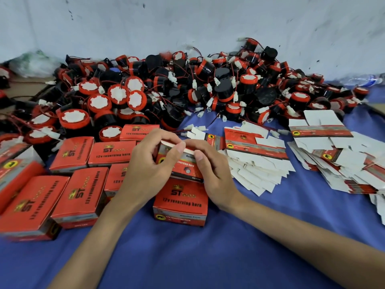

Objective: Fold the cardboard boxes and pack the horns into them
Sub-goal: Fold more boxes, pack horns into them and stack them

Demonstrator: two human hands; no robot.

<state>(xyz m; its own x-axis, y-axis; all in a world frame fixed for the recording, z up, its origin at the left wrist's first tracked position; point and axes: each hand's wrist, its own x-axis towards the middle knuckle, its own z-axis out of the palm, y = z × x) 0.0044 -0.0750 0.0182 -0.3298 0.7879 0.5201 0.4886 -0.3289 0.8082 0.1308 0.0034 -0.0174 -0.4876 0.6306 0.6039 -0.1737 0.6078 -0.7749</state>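
At the left we see our closed red boxes [71, 154] lying in loose rows on the blue cloth [208, 257], each printed "12v reversing horn". Behind them, along the wall, lies the big heap of black-and-red horns [166, 88] with thin red wires and white plugs tangled through it.

In the middle we hold the box in hand [183, 163] just above another closed box [180, 202]. Our left hand [150, 163] curls round its left end with the thumb on the white top flap [187, 150]. Our right hand [210, 170] grips the right end, its thumb pressing the same flap. We cannot tell whether a horn is already inside.

The carton looks like thin card: light, stiff along its creases, easy to crush on the open faces. We judge it best held by the corners and side edges, with only thumb pressure on the flap. The horns look like hard plastic, heavier than the card; better lifted by the body than by the wires.

To the right lie fanned flat box blanks [258, 163], and further right a second stack of blanks [337, 155].
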